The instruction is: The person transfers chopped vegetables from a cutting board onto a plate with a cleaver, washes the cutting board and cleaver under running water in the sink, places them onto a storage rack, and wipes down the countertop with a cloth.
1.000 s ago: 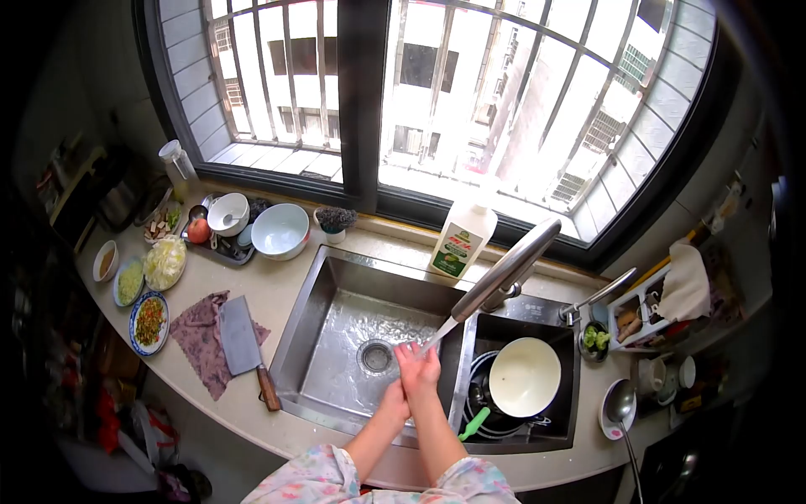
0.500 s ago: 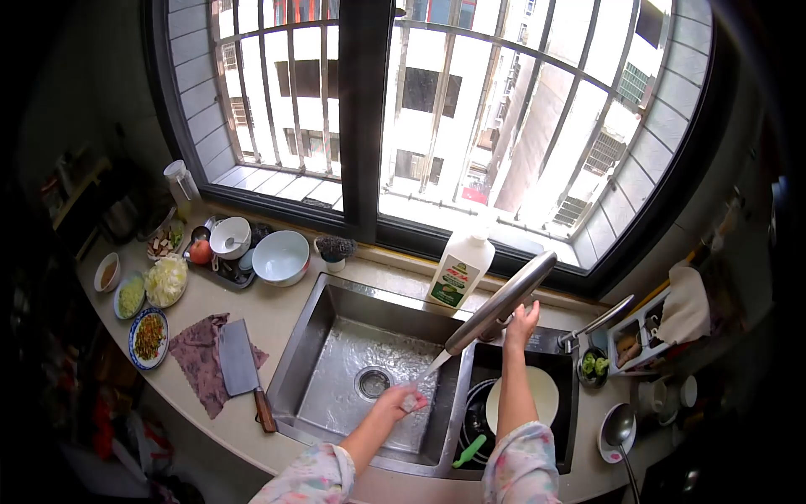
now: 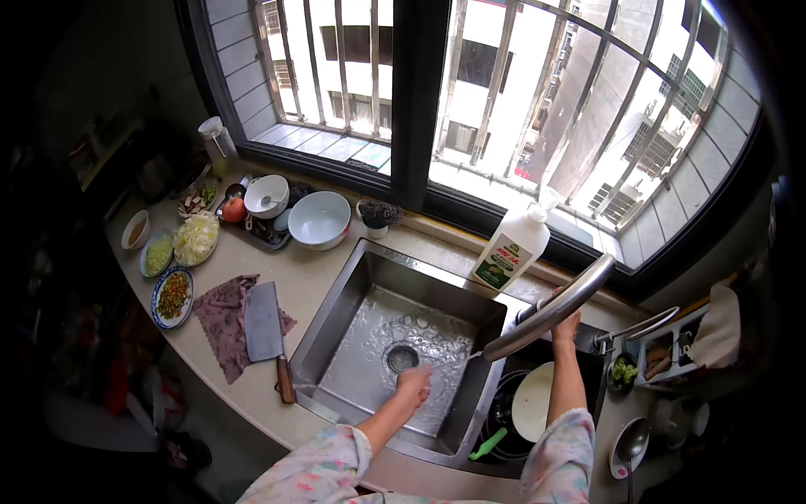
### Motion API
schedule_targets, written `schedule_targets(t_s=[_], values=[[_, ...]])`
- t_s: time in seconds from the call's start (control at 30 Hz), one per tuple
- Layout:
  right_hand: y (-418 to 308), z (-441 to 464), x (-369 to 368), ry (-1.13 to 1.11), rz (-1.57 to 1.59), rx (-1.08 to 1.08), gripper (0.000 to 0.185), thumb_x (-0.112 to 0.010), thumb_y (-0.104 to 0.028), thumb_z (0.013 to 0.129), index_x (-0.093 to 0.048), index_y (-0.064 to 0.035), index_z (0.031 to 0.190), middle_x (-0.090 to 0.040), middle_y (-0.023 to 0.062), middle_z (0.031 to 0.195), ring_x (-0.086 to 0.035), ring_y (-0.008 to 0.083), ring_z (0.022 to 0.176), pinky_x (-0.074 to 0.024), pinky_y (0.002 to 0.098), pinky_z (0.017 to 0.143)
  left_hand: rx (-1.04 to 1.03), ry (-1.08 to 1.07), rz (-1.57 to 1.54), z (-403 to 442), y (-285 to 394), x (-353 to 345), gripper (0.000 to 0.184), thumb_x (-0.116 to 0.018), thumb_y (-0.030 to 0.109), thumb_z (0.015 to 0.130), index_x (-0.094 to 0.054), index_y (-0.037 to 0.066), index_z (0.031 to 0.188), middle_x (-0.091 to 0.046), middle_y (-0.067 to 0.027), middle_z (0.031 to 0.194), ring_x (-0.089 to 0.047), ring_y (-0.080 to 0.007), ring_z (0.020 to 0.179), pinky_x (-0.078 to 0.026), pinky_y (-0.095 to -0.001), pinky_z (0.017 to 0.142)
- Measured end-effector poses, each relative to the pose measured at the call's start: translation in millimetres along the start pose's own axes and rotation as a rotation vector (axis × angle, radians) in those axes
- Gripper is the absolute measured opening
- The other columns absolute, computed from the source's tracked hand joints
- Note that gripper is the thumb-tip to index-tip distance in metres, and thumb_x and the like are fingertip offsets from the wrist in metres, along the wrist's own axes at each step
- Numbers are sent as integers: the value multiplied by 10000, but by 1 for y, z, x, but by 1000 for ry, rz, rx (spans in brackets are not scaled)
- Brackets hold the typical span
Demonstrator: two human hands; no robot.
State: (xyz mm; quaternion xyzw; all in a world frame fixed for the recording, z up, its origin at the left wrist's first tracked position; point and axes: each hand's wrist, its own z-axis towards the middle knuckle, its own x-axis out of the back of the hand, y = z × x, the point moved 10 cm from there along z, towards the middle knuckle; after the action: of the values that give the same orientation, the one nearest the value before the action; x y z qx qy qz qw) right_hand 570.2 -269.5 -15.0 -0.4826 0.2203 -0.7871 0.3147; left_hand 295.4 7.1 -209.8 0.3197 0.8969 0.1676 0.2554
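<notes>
My left hand (image 3: 414, 386) is over the metal sink (image 3: 332, 336), near the drain (image 3: 400, 358); motion smears its fingers. Behind the curved faucet (image 3: 550, 317), my right hand (image 3: 568, 322) is at the faucet handle, its fingers curled and partly hidden by the spout. Only a short bit of water shows at the spout tip. Wet suds cover the sink floor. Below my right forearm, a pale round pan or bowl (image 3: 531, 403) sits in the dark second basin, with a green-handled tool (image 3: 488, 444) beside it.
Left of the sink, a cleaver (image 3: 264, 323) lies on a patterned cloth (image 3: 222, 323). Plates of chopped food (image 3: 173, 296) and a light-blue bowl (image 3: 319, 220) stand farther left. A white bottle (image 3: 510, 249) stands behind the sink. A ladle (image 3: 634, 438) rests at the right.
The water stream has shrunk from a strong flow to a short bit at the spout. My left hand has pulled back from the stream. The view has shifted.
</notes>
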Motion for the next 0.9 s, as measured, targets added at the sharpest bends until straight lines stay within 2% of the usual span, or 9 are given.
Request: schedule_targets(t_s=[0.1, 0.3, 0.4, 0.5, 0.6, 0.63, 0.7, 0.77, 0.9], values=[[0, 3, 1, 4, -151, -20, 234, -564, -226, 766, -628, -18, 851, -626, 191, 738, -625, 338, 718, -467, 392, 615, 15, 178, 80, -9, 6, 12, 326, -532, 385, 862, -492, 118, 677, -392, 4, 470, -340, -106, 320, -243, -267, 289], [-8, -7, 1, -48, -144, -115, 237, -466, -219, 873, -536, -98, 1064, -603, 212, 867, -559, 419, 822, -424, 485, 691, -173, 289, 335, -32, 33, 39, 403, -489, 393, 843, -543, 53, 634, -499, -75, 510, -492, -185, 409, -367, -347, 365], [-28, -22, 10, -86, -139, -264, 333, -478, -163, 856, -471, -89, 1181, -597, 216, 963, -553, 404, 911, -428, 455, 764, -313, 329, 534, -18, 39, 57, 402, -480, 381, 820, -586, 22, 672, -582, -165, 609, -579, -280, 573, -445, -402, 539], [-82, -53, 33, 132, -110, -76, 390, -507, -80, 816, -460, -27, 1200, -551, 206, 1107, -516, 361, 1035, -403, 412, 867, -394, 359, 731, -13, 66, 72, 415, -481, 406, 811, -610, 20, 730, -609, -221, 730, -593, -361, 739, -436, -431, 686], [-140, -115, 32, 21, 364, -204, 407, -543, -25, 776, -496, -1, 1180, -539, 172, 1148, -511, 288, 1071, -400, 338, 898, -607, 383, 1078, -61, 157, 51, 474, -499, 488, 806, -565, 34, 924, -606, -248, 886, -575, -409, 874, -430, -466, 734], [-163, -141, 28, -113, 341, -306, 352, -563, -26, 770, -538, -6, 1121, -559, 156, 1123, -535, 283, 1033, -419, 327, 872, -759, 349, 1129, -71, 190, 42, 458, -529, 450, 809, -510, 44, 1021, -586, -236, 962, -554, -402, 912, -424, -459, 769], [-225, -182, 27, -204, 163, 18, 239, -595, -32, 753, -600, -17, 992, -567, 156, 1102, -550, 302, 999, -436, 348, 851, -1162, 353, 1121, -96, 260, 25, 362, -575, 293, 802, -498, 57, 1067, -519, -179, 1031, -498, -380, 970, -409, -454, 801], [-242, -223, 8, -335, 232, -39, 207, -614, -44, 739, -619, -29, 946, -572, 161, 1088, -543, 311, 1000, -441, 361, 849, -1455, 368, 1267, -106, 303, 14, 349, -547, 215, 813, -504, 68, 1127, -482, -180, 1150, -459, -374, 1072, -392, -447, 873], [-248, -280, -22, -470, 172, -49, 209, -637, -105, 739, -628, -49, 941, -582, 152, 1073, -544, 321, 991, -442, 379, 841, -1479, 164, 1706, -59, 282, 49, 361, -507, 53, 803, -509, 76, 1163, -372, -148, 1336, -323, -396, 1240, -328, -440, 999]])
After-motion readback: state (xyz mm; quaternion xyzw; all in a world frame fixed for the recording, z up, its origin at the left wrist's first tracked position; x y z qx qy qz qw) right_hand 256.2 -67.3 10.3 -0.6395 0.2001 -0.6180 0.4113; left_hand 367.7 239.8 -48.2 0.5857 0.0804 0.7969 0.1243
